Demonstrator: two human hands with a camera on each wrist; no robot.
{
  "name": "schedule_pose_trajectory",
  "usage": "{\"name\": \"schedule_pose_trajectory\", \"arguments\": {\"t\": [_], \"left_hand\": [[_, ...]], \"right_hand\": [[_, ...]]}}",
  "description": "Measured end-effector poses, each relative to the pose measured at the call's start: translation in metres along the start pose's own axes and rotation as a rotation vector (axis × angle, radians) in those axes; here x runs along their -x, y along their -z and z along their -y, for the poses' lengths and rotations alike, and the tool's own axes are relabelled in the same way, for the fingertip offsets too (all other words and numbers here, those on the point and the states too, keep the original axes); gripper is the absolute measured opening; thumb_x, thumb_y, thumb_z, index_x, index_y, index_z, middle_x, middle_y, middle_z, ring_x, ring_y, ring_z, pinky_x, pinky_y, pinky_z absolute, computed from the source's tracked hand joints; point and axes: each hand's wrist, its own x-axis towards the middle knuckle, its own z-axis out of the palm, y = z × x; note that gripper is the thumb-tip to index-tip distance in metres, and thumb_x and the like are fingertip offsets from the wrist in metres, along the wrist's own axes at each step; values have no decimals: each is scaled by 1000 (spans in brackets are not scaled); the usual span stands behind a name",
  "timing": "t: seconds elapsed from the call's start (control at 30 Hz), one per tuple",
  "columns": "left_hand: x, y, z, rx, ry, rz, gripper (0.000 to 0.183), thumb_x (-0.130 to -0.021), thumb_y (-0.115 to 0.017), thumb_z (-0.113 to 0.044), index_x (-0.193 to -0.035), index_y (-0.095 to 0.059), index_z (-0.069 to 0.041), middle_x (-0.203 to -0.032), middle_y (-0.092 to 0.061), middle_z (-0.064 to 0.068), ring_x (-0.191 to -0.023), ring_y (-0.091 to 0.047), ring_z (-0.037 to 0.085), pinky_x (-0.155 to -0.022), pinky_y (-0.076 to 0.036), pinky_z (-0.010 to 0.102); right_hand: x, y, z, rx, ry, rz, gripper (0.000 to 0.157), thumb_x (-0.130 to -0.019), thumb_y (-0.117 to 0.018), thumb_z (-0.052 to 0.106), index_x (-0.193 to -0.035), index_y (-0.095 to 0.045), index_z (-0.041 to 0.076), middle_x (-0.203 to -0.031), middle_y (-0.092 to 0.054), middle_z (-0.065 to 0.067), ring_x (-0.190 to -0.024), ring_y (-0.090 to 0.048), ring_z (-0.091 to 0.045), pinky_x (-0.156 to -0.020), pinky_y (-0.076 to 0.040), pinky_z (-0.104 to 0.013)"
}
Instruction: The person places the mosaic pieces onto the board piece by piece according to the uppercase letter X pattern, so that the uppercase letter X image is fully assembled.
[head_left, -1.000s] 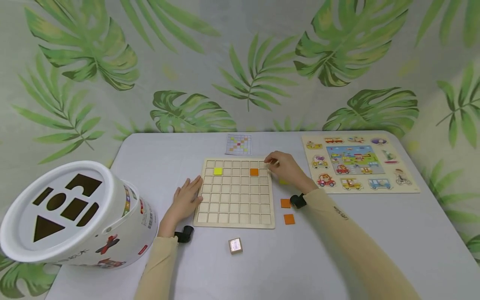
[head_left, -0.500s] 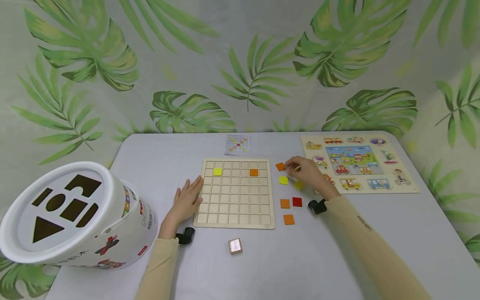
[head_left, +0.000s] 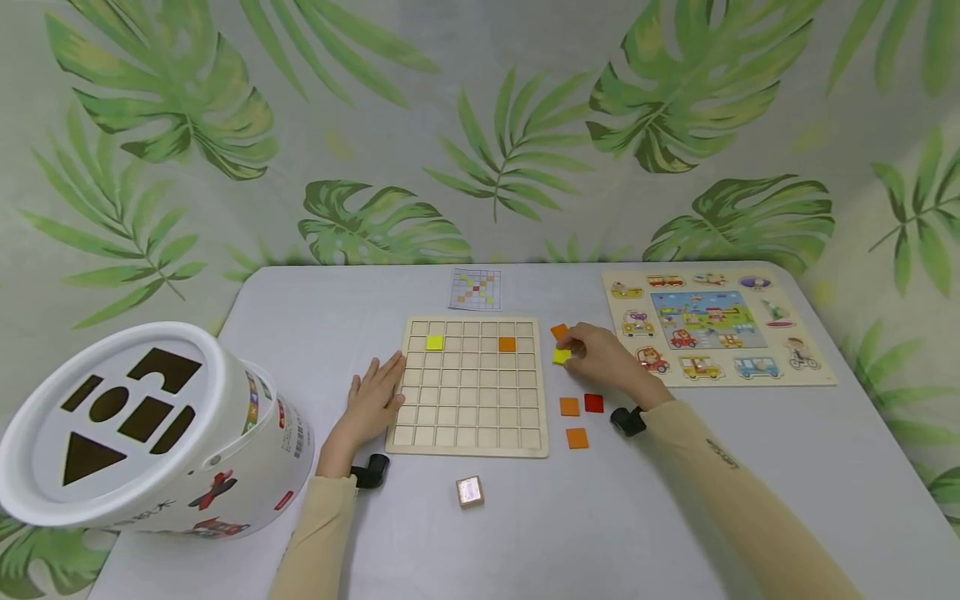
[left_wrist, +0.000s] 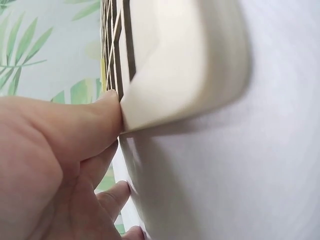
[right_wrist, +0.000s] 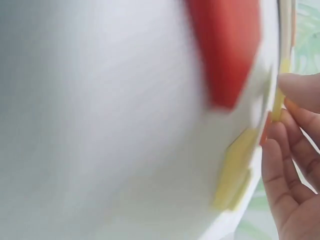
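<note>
A wooden grid board lies flat, with a yellow tile and an orange tile in cells of its upper part. My left hand rests at the board's left edge, fingers extended; in the left wrist view its thumb touches the board's side. To the right of the board, my right hand pinches another yellow tile between thumb and fingers. An orange tile lies just beyond those fingertips. Below are a red tile and two orange tiles. In the right wrist view, more yellow tiles lie near the hand.
A small pattern card lies behind the board. A picture puzzle board is at the right back, close to the right hand. A white shape-sorter bucket stands at left. A small wooden block sits in front.
From beside the board's upper right corner, my right hand moved right to the loose tiles, then slightly left, now pinching a yellow tile. The left hand stayed still.
</note>
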Motion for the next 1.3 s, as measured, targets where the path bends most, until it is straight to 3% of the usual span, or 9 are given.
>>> {"name": "schedule_pose_trajectory", "arguments": {"t": [0.17,0.4,0.67,0.87,1.07,1.2,1.3], "left_hand": [[0,1,-1,5,5,2,61,-95,-52,-4,-149,-25,2,-156,-18,16,-141,-4,46,-105,2,68],[1,1,-2,10,2,3,61,-94,-52,-4,-149,-26,2,-156,-18,17,-140,-4,47,-105,2,68],[2,0,-1,15,-10,-10,61,-94,-53,-3,-148,-26,3,-156,-19,18,-140,-5,47,-104,2,69],[3,0,0,6,-11,-22,60,-94,-53,-3,-148,-28,3,-155,-20,18,-140,-6,47,-104,1,69],[4,-2,-1,28,-20,-33,58,-94,-51,-2,-148,-28,3,-155,-20,17,-140,-6,46,-105,1,68],[4,-3,-2,27,-23,-29,58,-95,-50,-4,-148,-27,3,-156,-20,17,-141,-5,46,-105,2,67],[4,-2,-1,20,-18,-20,59,-96,-50,-5,-149,-26,3,-156,-19,16,-141,-5,46,-105,2,67]], "right_hand": [[-16,-9,24,-93,52,-8,25,-79,-70,-4,-104,-66,-2,-100,-62,-10,-91,-55,-25,-82,-48,-38],[-45,-38,67,-143,161,68,24,-81,-71,-1,-104,-66,0,-98,-62,-6,-89,-57,-21,-80,-49,-31],[-74,-75,97,-59,189,135,20,-82,-69,-3,-101,-67,3,-95,-61,-3,-84,-53,-17,-77,-46,-26],[-80,-82,111,21,191,170,20,-81,-65,-7,-98,-67,3,-93,-60,-6,-83,-52,-19,-77,-45,-29],[-71,-65,102,-61,162,130,22,-83,-63,-5,-104,-66,1,-99,-62,-8,-89,-54,-19,-81,-46,-29],[-58,-39,73,-155,132,32,20,-85,-63,-5,-105,-66,-3,-103,-62,-12,-93,-57,-24,-83,-49,-34],[-47,-19,43,-167,108,-54,20,-85,-64,-6,-105,-66,-4,-105,-62,-14,-96,-58,-27,-83,-50,-37]]}}
